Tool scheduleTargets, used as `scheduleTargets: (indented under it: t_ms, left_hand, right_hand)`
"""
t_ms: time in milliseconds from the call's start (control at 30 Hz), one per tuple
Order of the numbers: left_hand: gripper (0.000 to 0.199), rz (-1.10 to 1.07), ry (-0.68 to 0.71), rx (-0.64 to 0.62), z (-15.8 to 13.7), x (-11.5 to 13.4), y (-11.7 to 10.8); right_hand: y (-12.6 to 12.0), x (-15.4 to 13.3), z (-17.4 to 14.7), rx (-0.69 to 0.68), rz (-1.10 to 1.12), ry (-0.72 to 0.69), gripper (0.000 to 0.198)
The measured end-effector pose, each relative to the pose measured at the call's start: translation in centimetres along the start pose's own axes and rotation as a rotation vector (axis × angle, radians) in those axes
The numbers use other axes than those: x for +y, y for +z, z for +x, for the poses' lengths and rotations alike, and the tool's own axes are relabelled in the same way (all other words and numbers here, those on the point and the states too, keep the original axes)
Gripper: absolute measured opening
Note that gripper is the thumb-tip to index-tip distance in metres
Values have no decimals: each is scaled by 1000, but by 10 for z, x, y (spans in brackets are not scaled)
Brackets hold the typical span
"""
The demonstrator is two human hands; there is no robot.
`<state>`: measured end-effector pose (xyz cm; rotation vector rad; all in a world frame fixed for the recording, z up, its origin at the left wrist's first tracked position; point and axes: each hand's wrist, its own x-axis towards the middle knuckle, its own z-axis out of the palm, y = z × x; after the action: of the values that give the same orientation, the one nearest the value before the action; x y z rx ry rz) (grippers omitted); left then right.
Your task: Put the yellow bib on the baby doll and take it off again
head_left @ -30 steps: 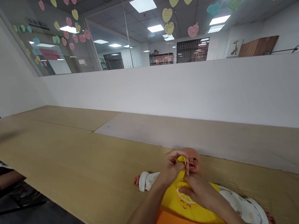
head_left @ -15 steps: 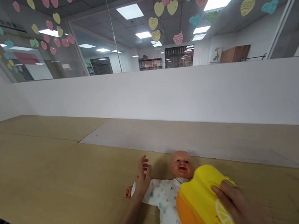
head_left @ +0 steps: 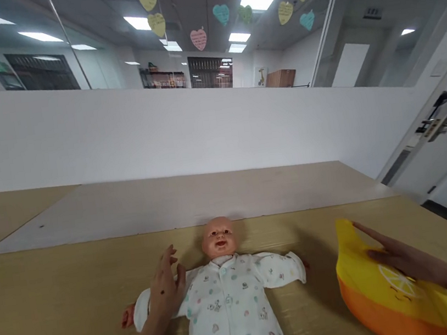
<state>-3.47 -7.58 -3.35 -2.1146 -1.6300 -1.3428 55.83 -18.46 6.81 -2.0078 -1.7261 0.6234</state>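
Observation:
A baby doll point(head_left: 228, 300) lies on its back on the table, face up, with its arms spread. It wears a white patterned romper buttoned down the front. My left hand point(head_left: 168, 286) is over the doll's sleeve at the left of the view, fingers apart and slightly bent, holding nothing. Off to the right, clear of the doll, my right hand point(head_left: 406, 258) grips a yellow and orange bib-like piece point(head_left: 374, 296) with a smiling lemon-slice face. Its exact kind is unclear. My right fingers lie over its top side, and part of it is hidden beneath my hand and forearm.
The tan table point(head_left: 59, 301) has a pale grey strip point(head_left: 211, 197) along its back, against a white wall point(head_left: 181, 134). Above is a glass partition with heart-shaped notes point(head_left: 199, 39). A door with a metal handle point(head_left: 446, 126) stands at the far right.
My right hand has carried the yellow and orange piece away from the doll to the right, uncovering its chest and other arm. The view has turned right. My left hand stays by the sleeve.

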Motion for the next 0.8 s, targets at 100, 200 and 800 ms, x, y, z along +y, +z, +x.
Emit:
scheduleTargets:
  t_ms: [100,200,800]
  left_hand:
    - [44,51,38,1,-1,3,0]
    - [43,88,79,5,-2,4,3]
    - [40,92,49,-79,-4,0,5]
  right_hand:
    - [4,6,32,-206,115,65,81]
    - [16,21,67,-118,-16,16,74]
    - [57,50,121,189,-279,-107,50]
